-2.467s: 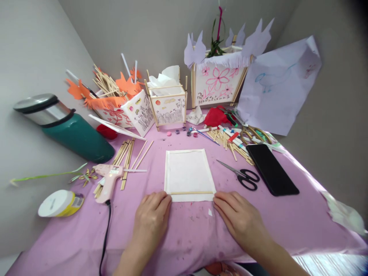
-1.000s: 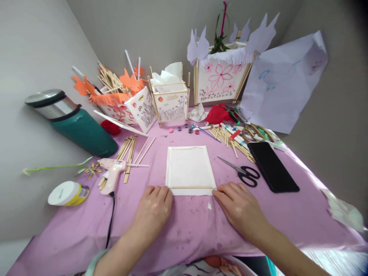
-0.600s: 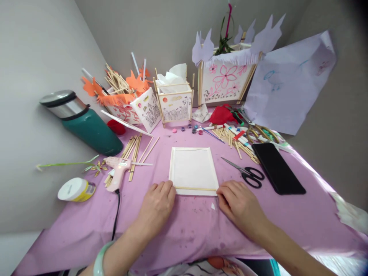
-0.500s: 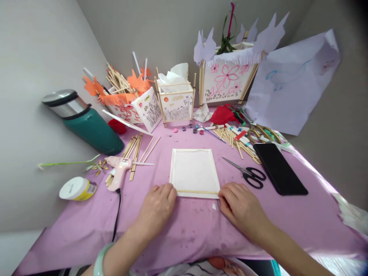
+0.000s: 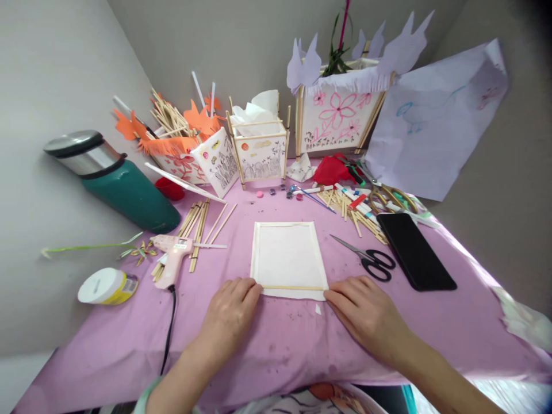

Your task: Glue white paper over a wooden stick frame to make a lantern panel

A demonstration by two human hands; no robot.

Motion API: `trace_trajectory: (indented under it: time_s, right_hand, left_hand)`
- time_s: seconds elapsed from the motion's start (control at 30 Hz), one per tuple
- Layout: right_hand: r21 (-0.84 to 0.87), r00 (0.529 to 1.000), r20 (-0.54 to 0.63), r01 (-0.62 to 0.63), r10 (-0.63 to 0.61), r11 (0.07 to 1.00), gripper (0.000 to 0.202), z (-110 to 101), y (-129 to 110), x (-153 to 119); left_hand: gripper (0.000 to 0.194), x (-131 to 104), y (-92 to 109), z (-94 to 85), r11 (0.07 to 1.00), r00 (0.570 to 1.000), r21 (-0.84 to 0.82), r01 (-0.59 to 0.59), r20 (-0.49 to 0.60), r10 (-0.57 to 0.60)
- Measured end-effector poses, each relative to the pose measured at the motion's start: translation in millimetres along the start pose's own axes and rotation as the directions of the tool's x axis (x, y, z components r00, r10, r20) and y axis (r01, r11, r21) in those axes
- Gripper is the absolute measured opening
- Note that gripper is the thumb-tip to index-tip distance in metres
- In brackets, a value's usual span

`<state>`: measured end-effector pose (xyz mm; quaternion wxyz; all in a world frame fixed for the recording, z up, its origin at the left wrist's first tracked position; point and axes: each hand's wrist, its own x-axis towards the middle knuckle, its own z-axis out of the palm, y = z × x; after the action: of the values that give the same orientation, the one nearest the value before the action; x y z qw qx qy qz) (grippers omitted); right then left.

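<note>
Little has moved since the earlier frame beyond a slight shift of view: both hands are still at the paper's near corners. The paper lies flat on the cloth, between the left hand and right hand, with a stick across it just inside the near edge. On each hand the fingers are close together, tips at a corner; whether they clamp paper, stick or both, I cannot tell. Uneven pressure or pull could skew the stick or crease the narrow strip in front of it. Loose cloth might ruck under the wrists and shift the sheet, and a wide swing of the right hand could knock the scissors.
</note>
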<state>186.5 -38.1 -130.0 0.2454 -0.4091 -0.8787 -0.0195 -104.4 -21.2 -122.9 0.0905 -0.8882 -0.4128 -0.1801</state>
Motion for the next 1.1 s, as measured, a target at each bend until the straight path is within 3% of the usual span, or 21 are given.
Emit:
trace_trajectory:
  time_s: [0.17, 0.43, 0.83, 1.1]
  right_hand:
    - [0.031, 0.998, -0.049, -0.047, 0.048, 0.998, 0.017, 5, -1, 5]
    - [-0.079, 0.951, -0.079, -0.303, 0.297, 0.950, 0.014, 19, -7, 16]
    - [-0.133, 0.944, -0.085, -0.327, 0.318, 0.936, 0.014, 23, -4, 16]
    - [-0.187, 0.929, -0.050, -0.369, 0.366, 0.911, 0.016, 26, -2, 21]
  left_hand:
    - [0.016, 0, 2, 3.5, 0.998, 0.998, -0.019, 0.053, -0.043, -0.054]
    - [0.023, 8, 4, 6.3, 0.951, 0.968, -0.189, 0.243, -0.013, -0.250]
    - [0.020, 16, 0, 2.8, 0.865, 0.937, -0.363, 0.347, 0.111, -0.330]
    - [0.029, 19, -2, 4.2, 0.762, 0.864, -0.409, 0.501, 0.183, -0.470]
